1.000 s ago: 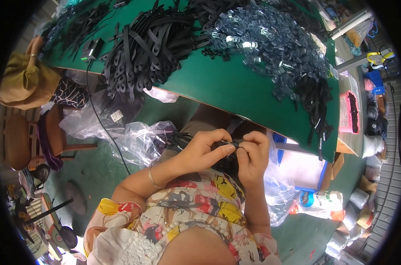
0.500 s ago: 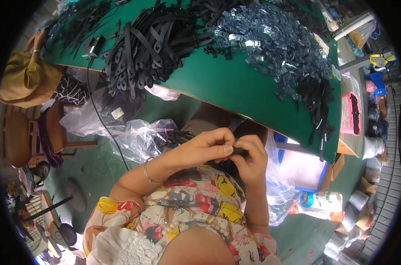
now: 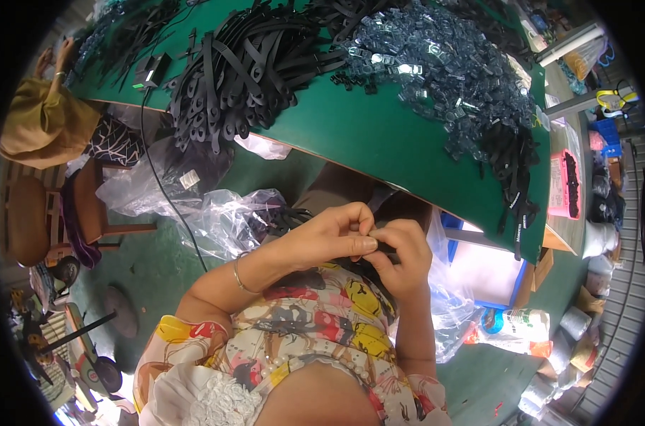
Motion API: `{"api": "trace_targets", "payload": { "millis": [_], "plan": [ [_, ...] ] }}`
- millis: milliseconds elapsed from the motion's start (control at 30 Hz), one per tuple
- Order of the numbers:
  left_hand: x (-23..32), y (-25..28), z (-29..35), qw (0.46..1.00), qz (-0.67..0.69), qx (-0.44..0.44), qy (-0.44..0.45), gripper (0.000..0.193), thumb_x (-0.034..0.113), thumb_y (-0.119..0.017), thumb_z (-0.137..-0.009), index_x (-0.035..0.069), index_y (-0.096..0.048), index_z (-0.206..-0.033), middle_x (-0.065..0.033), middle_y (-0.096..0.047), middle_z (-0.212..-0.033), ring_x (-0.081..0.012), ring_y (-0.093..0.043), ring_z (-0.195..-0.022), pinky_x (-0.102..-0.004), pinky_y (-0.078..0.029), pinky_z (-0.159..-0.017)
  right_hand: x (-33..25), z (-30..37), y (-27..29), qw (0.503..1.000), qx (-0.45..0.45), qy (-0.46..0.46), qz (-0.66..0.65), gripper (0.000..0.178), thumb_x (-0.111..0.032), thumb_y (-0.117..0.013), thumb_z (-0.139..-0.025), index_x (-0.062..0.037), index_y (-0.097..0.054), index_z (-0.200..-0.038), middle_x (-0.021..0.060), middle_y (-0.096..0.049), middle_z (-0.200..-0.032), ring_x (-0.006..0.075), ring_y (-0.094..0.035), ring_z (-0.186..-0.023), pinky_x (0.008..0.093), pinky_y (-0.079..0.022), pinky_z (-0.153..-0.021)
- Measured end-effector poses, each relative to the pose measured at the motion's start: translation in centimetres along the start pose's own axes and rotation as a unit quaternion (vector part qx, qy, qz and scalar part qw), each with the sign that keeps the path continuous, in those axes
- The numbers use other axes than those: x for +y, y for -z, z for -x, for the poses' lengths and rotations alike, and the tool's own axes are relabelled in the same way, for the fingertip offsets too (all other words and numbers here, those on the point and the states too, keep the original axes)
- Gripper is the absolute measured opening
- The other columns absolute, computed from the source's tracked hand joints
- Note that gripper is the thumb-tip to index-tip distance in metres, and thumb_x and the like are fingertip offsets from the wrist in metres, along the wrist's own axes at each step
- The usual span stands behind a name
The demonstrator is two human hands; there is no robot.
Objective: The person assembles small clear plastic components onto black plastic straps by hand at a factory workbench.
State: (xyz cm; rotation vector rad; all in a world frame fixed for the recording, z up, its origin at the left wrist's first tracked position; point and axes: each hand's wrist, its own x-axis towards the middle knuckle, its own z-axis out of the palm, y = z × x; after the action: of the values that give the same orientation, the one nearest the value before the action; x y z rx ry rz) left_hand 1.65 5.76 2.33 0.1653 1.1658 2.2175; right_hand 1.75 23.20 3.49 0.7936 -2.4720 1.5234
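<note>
Just off the near edge of the green table, above my lap, my two hands meet with the fingertips pinched together. My left hand [image 3: 334, 234] is closed, its thumb pressed toward the fingers of the other hand. Curled in from the right, my right hand [image 3: 402, 257] is closed too. Whatever the fingertips grip is small and mostly hidden; only a bit of something dark shows beneath them. Beyond the hands, a thick heap of black straps [image 3: 230, 85] with holed ends hangs over the table's edge. A large pile of clear bluish plastic buckles [image 3: 443, 71] lies to its right.
Black straps with printed ends [image 3: 514, 192] lie at the right of the green table [image 3: 351, 121]. A small black box [image 3: 150, 71] trails a cable toward the floor. Clear plastic bags [image 3: 230, 220] and a wooden chair [image 3: 91, 206] are at left. Another person [image 3: 49, 128] sits far left.
My right fingertips have shifted slightly left against my left thumb, and the dark piece that showed between them is now mostly covered. The other person's hands have moved a little.
</note>
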Motion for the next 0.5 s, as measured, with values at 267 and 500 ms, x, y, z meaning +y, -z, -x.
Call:
{"api": "trace_targets", "payload": {
  "millis": [267,500],
  "plan": [
    [-0.2,0.0,-0.3,0.997,0.065,0.02,-0.036,0.014,0.011,-0.056,-0.085,0.004,-0.048,-0.094,-0.002,-0.051,-0.086,-0.0086,-0.049,-0.072,-0.0227,-0.042,-0.064,-0.7,-0.2,0.6,0.998,0.057,-0.019,0.008,0.035,-0.012,-0.073,-0.063,-0.0024,-0.058,-0.093,0.0119,-0.052,-0.089,0.026,-0.053,-0.079,0.0334,-0.044,-0.069],
    [-0.2,-1.0,-0.4,0.992,0.107,0.044,-0.056,0.012,0.009,-0.054,-0.085,0.003,-0.048,-0.093,-0.0011,-0.052,-0.077,-0.0087,-0.051,-0.068,-0.0202,-0.042,-0.064,1.0,0.3,0.4,0.995,0.027,-0.033,-0.089,0.029,-0.008,-0.072,-0.068,-0.0009,-0.059,-0.092,0.0091,-0.05,-0.093,0.0191,-0.052,-0.084,0.0279,-0.044,-0.072]
  ]
}}
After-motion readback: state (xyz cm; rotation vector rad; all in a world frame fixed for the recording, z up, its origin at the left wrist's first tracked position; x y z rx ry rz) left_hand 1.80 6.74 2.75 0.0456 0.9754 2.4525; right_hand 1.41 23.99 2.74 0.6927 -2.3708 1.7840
